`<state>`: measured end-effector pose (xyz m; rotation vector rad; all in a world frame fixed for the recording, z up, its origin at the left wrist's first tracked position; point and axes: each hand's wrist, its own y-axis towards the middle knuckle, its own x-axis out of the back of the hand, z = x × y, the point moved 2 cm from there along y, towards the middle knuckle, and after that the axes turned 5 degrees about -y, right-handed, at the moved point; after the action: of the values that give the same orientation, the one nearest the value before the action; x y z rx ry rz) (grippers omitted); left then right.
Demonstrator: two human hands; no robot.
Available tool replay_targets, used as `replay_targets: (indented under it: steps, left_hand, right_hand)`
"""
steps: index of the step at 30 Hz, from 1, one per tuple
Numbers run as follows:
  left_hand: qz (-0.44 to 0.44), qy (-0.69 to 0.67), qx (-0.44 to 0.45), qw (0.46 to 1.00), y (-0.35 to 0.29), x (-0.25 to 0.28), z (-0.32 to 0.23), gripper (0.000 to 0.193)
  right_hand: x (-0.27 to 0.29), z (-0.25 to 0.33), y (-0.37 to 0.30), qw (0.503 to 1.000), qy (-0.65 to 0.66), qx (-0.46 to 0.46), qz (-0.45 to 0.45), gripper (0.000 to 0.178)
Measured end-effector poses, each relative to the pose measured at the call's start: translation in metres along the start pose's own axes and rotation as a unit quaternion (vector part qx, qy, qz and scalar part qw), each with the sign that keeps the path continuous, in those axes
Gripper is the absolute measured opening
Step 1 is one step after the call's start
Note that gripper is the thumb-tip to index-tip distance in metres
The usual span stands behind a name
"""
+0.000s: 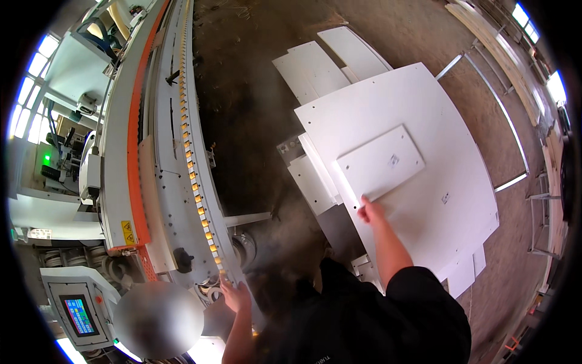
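Observation:
My right hand is closed at the near left edge of a small white rectangular panel, with its thumb or a finger up against the edge. This panel has small dark holes near its corners and a printed label. It lies on a much larger white board, turned at a slight angle to it. To the left, my left hand rests by the near end of a machine's rail of yellow rollers. Its fingers are stretched out and apart, and I see nothing held in them.
A long machine with an orange stripe runs along the left. Its control screen stands near left, beside a blurred round patch. More white panels lie beyond and under the large board. A metal frame stands at right.

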<state>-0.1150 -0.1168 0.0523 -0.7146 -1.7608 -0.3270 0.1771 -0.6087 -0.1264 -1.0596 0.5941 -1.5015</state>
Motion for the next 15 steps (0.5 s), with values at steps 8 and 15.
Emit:
replay_targets:
  steps: [8, 15]
  left_hand:
    - [-0.016, 0.001, -0.038, 0.999, 0.004, -0.008, 0.022, 0.081]
    - [0.002, -0.022, -0.036, 0.999, 0.004, -0.007, 0.037, 0.087]
  right_hand:
    - [-0.084, -0.109, -0.110, 0.962, 0.170, -0.131, 0.171, 0.057]
    - [-0.061, -0.115, -0.122, 0.928, 0.348, -0.033, 0.131, 0.048]
